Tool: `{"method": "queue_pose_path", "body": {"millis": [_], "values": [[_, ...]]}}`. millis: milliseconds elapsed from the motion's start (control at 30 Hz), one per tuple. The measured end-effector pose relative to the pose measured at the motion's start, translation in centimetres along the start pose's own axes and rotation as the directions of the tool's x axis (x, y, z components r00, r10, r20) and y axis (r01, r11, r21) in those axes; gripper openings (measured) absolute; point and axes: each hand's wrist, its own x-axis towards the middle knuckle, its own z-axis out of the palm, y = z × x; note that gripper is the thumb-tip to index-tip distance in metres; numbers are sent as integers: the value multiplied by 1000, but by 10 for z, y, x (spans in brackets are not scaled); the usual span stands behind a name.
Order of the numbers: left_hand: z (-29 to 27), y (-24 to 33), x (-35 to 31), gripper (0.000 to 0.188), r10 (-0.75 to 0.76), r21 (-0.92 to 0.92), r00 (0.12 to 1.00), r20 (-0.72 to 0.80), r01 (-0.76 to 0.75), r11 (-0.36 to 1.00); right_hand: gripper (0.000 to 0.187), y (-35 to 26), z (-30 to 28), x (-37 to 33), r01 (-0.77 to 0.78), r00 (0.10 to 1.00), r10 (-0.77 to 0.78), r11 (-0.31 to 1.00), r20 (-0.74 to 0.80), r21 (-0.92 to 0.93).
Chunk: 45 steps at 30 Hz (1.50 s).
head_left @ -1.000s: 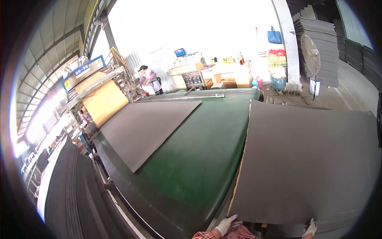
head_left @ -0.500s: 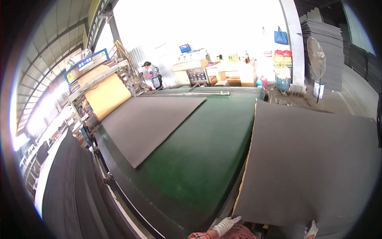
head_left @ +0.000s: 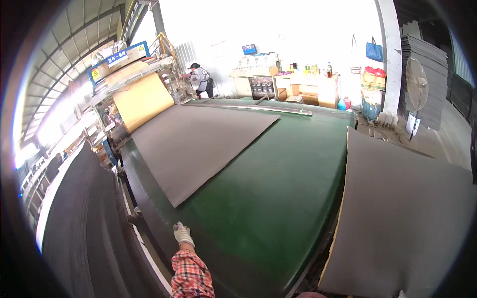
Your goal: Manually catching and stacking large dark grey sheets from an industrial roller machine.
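Observation:
My left hand (head_left: 183,234), in a white knit glove with a plaid sleeve behind it, reaches over the green conveyor belt (head_left: 263,198). It holds nothing; its fingers are apart, just short of the near corner of a dark grey sheet (head_left: 198,144) lying on the belt. Only a scrap of white glove from my right hand (head_left: 401,294) shows at the lower edge, by the near edge of another grey sheet (head_left: 402,213). That sheet has a yellowish left edge and lies to the right of the belt. The right fingers are hidden.
A machine with a yellow-orange sheet (head_left: 144,99) stands at the belt's far left. Left of the belt rises a stack of dark sheets (head_left: 94,218). Beyond the belt, a person (head_left: 199,79) stands near a control console (head_left: 255,67). A fan (head_left: 416,87) stands far right.
My left hand has left the right-hand sheet's near corner and swung left across the belt. My right hand has slipped almost out of view. The view has turned slightly left.

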Motion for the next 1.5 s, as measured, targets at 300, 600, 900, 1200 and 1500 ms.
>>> {"method": "queue_pose_path", "body": {"millis": [300,600,900,1200,1500], "values": [[39,28,74,54,10,1,999,-53,-10,1000,52,-5,-3,6,-38,996,34,998,-82,-57],[66,41,113,39,-81,-105,990,-117,69,992,49,5,-7,28,-37,974,-3,985,-228,-170],[138,-1,78,21,-89,70,995,40,86,994,46,23,-14,53,60,944,-159,945,-290,-323],[142,18,90,21,-163,439,984,68,117,891,57,1,15,1,45,925,-151,954,-349,-295],[135,-4,15,77,340,303,936,88,-351,886,55,27,0,49,152,906,-277,918,-320,-366]]}}
